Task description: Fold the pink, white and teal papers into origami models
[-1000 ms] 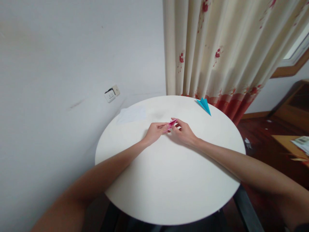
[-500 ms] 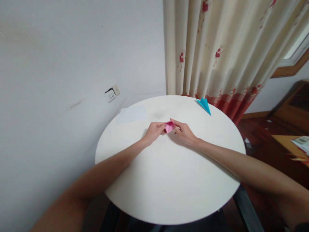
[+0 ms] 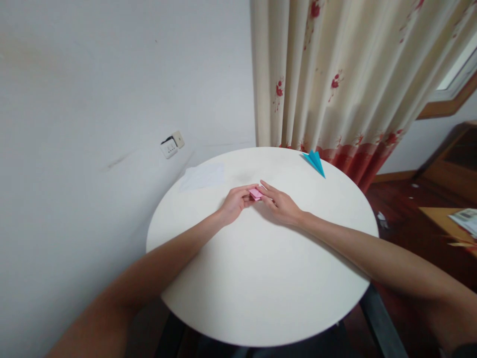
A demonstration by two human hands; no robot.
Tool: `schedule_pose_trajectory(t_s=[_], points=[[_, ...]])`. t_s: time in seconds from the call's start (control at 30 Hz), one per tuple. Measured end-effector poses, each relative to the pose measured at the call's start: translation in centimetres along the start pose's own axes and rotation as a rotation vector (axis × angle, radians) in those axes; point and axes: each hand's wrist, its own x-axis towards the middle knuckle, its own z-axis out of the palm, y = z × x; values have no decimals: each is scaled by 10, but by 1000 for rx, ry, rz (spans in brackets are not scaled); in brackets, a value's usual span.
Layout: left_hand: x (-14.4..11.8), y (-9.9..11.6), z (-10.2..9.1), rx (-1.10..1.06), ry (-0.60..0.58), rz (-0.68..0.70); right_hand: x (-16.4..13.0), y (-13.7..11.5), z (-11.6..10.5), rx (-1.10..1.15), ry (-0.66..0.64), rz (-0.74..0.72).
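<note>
- My left hand point(image 3: 234, 203) and right hand point(image 3: 280, 205) pinch a small folded pink paper point(image 3: 255, 193) on the tabletop point(image 3: 261, 278).
- I judge I'm flattening a fold; next needs firm, even pressing along the crease.

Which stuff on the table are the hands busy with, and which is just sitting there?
Busy with:
small folded pink paper, pinched between left hand and right hand

Just sitting there:
blue folded paper plane at the far edge of the round white table
flat white paper sheet
</note>
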Motion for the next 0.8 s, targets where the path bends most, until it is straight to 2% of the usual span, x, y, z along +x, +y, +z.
schedule_pose_trajectory(t_s=[0.23,0.57,0.7,0.8], points=[[-3,-4,0,124,-39,37,0,3,-1,34,38,17],[-1,-8,-5,161,-85,93,0,7,0,35,69,5],[-2,-7,-2,194,-47,127,3,7,2,111,184,89],[-3,-6,0,218,-15,153,5,10,3,180,199,175]])
